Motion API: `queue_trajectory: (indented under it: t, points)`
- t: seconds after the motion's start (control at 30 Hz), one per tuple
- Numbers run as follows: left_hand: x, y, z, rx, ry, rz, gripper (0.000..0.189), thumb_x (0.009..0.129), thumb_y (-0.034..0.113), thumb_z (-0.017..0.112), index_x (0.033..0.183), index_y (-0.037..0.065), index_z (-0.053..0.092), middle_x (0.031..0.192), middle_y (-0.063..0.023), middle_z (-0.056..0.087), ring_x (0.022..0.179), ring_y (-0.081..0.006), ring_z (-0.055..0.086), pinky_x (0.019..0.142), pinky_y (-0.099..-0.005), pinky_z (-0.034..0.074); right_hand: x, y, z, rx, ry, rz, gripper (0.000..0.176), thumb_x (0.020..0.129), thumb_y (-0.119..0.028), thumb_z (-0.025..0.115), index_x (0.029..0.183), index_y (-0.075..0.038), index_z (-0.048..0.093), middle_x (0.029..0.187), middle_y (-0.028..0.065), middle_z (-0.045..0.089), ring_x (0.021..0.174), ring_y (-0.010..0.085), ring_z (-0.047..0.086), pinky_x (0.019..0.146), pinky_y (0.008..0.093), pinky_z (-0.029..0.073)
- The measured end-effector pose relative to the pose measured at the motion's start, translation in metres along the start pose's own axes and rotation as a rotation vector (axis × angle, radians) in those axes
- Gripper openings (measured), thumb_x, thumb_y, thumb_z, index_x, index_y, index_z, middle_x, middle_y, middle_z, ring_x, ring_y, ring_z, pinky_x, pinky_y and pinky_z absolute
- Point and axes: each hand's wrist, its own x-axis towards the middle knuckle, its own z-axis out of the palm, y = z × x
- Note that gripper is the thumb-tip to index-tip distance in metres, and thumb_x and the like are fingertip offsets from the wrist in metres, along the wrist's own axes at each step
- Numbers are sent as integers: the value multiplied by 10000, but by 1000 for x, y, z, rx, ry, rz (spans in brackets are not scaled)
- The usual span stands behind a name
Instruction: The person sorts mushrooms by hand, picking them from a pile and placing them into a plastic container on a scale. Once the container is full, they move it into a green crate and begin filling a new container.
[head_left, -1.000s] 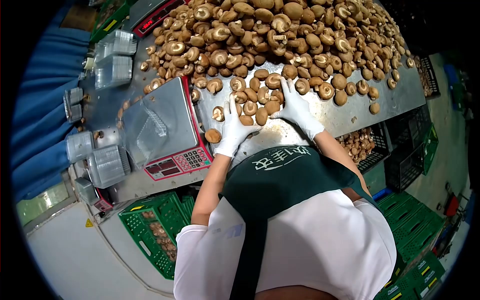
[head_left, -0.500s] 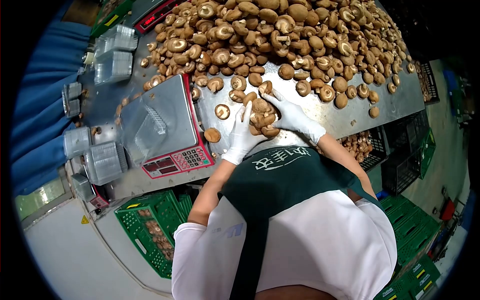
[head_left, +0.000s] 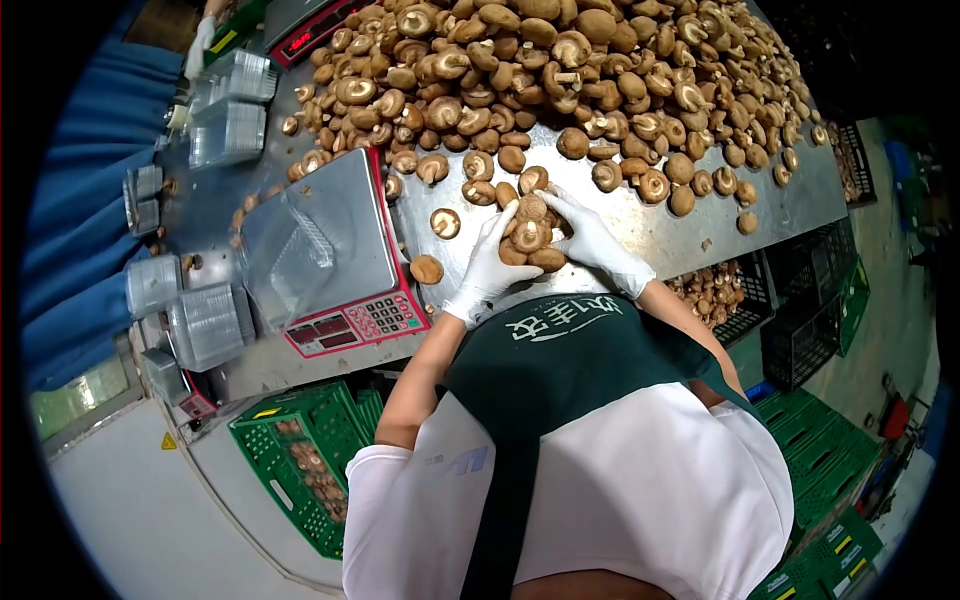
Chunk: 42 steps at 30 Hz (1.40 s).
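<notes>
We hold a small cluster of mushrooms [head_left: 530,235] between our left grip [head_left: 488,265] and right grip [head_left: 590,235]; both gloved hands curve inward, closed around its sides low over the steel bench [head_left: 660,225]. In the cluster we see one mushroom with its gills up. Just ahead of the grip, a few loose mushrooms [head_left: 478,192] lie near our fingertips. Left of the grip we have a gills-up mushroom [head_left: 445,223] and, nearer the scale [head_left: 352,210], a cap-up mushroom [head_left: 426,269]. The scale stands farther left of the grip, bearing a clear tray [head_left: 305,255]. Well ahead of the grip and to its right spreads the big mushroom pile [head_left: 600,85]. Far off, ahead and left, another person's gloved hand [head_left: 200,45] shows near stacked clear boxes [head_left: 228,135].
</notes>
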Motion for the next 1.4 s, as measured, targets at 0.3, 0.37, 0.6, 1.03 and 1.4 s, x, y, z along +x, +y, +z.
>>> queue_trajectory:
  t: [0.3, 0.37, 0.6, 1.03, 1.4]
  points:
    - [-2, -5, 3, 126, -61, 37, 1134, 496, 185, 871, 1459, 146, 273, 1310, -172, 399, 1224, -342, 430, 1047, -370, 370, -17, -5, 18, -151, 195, 86, 806, 640, 29, 724, 1375, -106, 423, 1455, 225, 313, 1300, 349, 399, 1043, 336, 395]
    - [4, -8, 3, 61, -69, 50, 1113, 495, 174, 857, 1453, 148, 291, 1304, -175, 409, 1217, -340, 436, 1054, -366, 361, -15, -4, 19, -147, 223, 99, 813, 632, 33, 726, 1374, -108, 425, 1444, 230, 331, 1307, 346, 391, 1058, 338, 375]
    - [8, 15, -14, -159, -177, 27, 1049, 497, 119, 807, 1436, 154, 342, 1294, -178, 434, 1221, -322, 437, 1057, -362, 348, -20, -11, 18, 22, 242, 122, 758, 654, 37, 725, 1351, -66, 445, 1353, 205, 467, 1212, 287, 506, 990, 316, 438]
    - [-49, 93, -194, -43, 156, 149, 982, 572, 137, 844, 1422, 104, 353, 1349, -126, 429, 1242, -269, 442, 1072, -386, 357, 96, -175, 79, 27, 197, -417, 773, 648, -108, 814, 1337, -115, 462, 1242, 141, 563, 1133, 260, 556, 919, 355, 490]
    - [-143, 28, -320, 681, 280, -84, 858, 630, 159, 812, 1391, 222, 421, 1496, -148, 263, 1288, -335, 414, 999, -395, 431, 146, -240, 191, -246, -79, -434, 568, 746, -53, 601, 1293, -85, 454, 1272, 130, 486, 1092, 341, 526, 872, 419, 487]
